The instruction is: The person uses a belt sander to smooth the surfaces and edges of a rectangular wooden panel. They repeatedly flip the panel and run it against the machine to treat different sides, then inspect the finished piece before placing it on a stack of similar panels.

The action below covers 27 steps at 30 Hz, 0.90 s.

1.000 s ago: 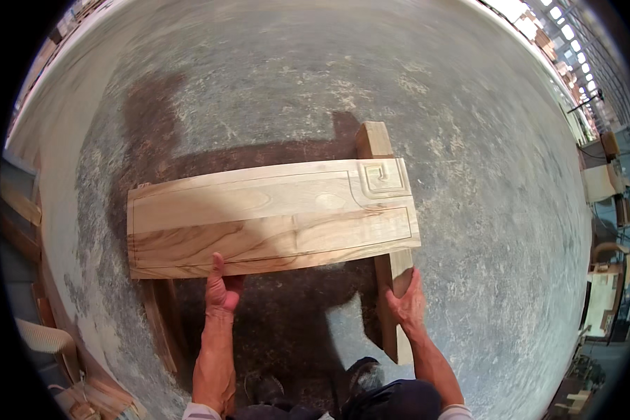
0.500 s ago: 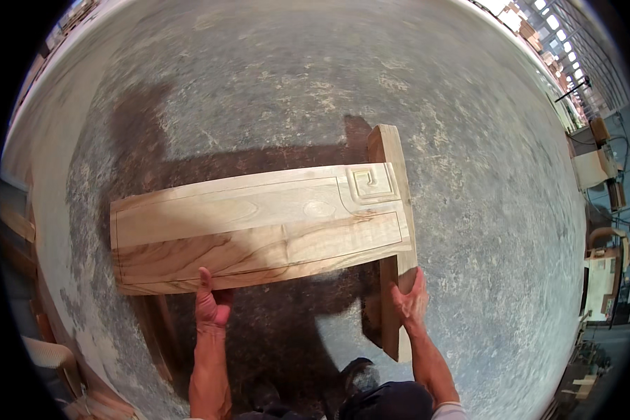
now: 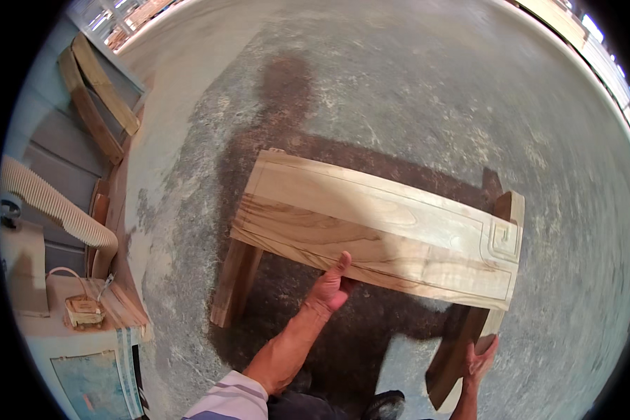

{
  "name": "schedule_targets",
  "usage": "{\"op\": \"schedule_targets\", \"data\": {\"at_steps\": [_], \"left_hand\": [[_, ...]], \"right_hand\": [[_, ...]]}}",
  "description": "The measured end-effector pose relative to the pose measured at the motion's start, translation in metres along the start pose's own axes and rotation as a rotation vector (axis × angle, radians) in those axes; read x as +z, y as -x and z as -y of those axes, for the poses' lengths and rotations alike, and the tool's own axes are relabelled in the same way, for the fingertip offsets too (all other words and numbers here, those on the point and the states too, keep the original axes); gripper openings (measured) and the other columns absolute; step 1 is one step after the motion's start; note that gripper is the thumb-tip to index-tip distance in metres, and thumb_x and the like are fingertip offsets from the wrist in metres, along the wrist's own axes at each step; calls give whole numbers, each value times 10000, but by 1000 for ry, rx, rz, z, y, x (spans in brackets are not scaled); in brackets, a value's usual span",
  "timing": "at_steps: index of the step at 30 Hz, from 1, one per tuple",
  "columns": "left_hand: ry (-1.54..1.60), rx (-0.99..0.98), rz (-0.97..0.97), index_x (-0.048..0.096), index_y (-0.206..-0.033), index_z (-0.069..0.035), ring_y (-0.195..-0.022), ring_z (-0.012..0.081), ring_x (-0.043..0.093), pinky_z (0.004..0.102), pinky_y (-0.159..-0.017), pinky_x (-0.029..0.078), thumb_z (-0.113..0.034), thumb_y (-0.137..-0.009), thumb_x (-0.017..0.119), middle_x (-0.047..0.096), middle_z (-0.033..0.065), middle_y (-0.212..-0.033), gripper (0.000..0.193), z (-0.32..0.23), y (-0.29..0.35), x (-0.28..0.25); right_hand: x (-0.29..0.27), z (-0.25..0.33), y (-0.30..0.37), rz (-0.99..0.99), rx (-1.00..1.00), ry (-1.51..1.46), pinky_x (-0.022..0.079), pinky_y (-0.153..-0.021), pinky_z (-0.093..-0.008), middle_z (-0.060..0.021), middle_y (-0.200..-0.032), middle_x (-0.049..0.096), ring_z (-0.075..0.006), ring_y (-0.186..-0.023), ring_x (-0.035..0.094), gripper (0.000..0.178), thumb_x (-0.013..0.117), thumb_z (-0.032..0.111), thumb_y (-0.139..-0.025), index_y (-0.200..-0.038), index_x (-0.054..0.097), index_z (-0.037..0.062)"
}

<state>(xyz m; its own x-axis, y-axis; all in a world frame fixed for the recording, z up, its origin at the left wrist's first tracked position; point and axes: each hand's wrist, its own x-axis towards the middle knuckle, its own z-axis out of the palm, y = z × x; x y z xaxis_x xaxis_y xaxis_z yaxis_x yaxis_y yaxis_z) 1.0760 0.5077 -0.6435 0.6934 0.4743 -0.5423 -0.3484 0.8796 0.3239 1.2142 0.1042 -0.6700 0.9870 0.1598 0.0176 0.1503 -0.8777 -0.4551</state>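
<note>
The long, pale brown wooden panel with a dark-streaked lower half lies aslant from the middle of the frame to its right, over a dark brown square wooden beam at its left end and a light brown square wooden beam at its right; it looks stiff and fairly heavy, dry rather than slippery, with the carved square motif at the right end likely the part easiest to chip; the long edges and the beams seem the sounder holds; the left hand, at lower centre, pinches the panel's near edge, thumb on top and fingers mostly hidden beneath, its forearm slanting up from the lower edge; the right hand, at lower right, is closed around the right beam's near part, forearm nearly upright.
</note>
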Motion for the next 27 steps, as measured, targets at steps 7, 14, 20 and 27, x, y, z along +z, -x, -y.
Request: {"op": "schedule_targets", "data": {"at_steps": [7, 14, 20, 27], "left_hand": [[34, -80, -2, 492, -1199, -134, -1093, 181, 520, 363, -920, 459, -243, -771, 720, 560, 8, -1160, 497, 10, -2, -4], [12, -45, -13, 466, -1216, -141, -1094, 180, 504, 368, -900, 457, -285, -775, 707, 540, 1, -1180, 523, 4, -8, -7], [-11, -102, -95, 548, -1113, -112, -992, 195, 565, 362, -873, 483, -312, -776, 702, 611, 23, -1046, 421, 9, -33, -20], [56, -28, -23, 537, -1143, -77, -1053, 224, 565, 386, -903, 495, -267, -765, 708, 606, 67, -1111, 456, -1, -20, -13]], "right_hand": [[-8, -2, -10, 99, 81, -76, 317, -1009, -423, -262, -1298, 411, -389, -1221, 384, 800, 658, 399, -759, -1321, 312, -53], [-19, 65, -24, -149, 32, -234, 393, -902, -359, -201, -1103, 545, -272, -1012, 518, 568, 509, 413, -897, -1196, 466, -68], [-7, 99, -23, 318, 479, -858, 449, -476, -230, -38, -700, 545, -120, -555, 551, 310, 484, 373, -918, -865, 530, 71], [20, 123, -34, 535, 739, -1144, 475, -799, -377, -233, -1174, 522, -285, -935, 580, 782, 457, 560, -873, -1320, 287, -58]]}}
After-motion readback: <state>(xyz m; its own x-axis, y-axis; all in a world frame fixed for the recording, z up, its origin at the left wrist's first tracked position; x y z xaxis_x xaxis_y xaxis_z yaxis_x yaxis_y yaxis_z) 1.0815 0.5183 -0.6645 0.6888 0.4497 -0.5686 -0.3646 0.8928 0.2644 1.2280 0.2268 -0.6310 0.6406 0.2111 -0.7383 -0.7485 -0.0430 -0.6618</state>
